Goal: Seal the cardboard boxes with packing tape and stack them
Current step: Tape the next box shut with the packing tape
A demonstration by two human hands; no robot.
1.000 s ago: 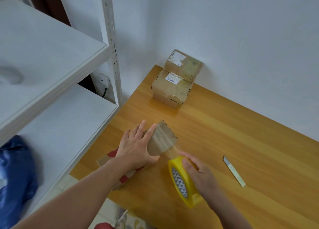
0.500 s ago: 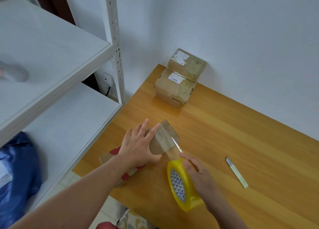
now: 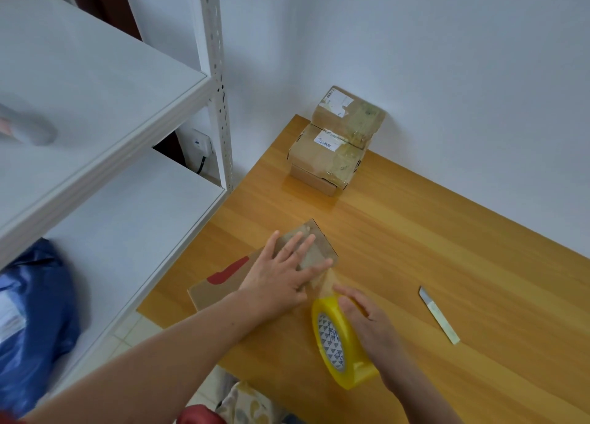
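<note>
A flat cardboard box (image 3: 223,283) with a red mark lies near the table's left front edge. My left hand (image 3: 281,276) presses flat on its taped top, fingers spread. My right hand (image 3: 367,318) grips a yellow roll of clear packing tape (image 3: 338,344), held on edge just right of the box. A strip of tape (image 3: 325,280) runs from the roll up onto the box. Two taped cardboard boxes (image 3: 335,146) are stacked at the table's far corner by the wall.
A small blade (image 3: 439,315) lies on the wooden table (image 3: 447,248) to the right of the roll. White metal shelving (image 3: 95,110) stands on the left, with a blue bag (image 3: 32,312) below it. The wall closes off the far side.
My left hand has slid right along the box top toward the tape strip, uncovering the red mark. The roll has dropped closer to the table's front.
</note>
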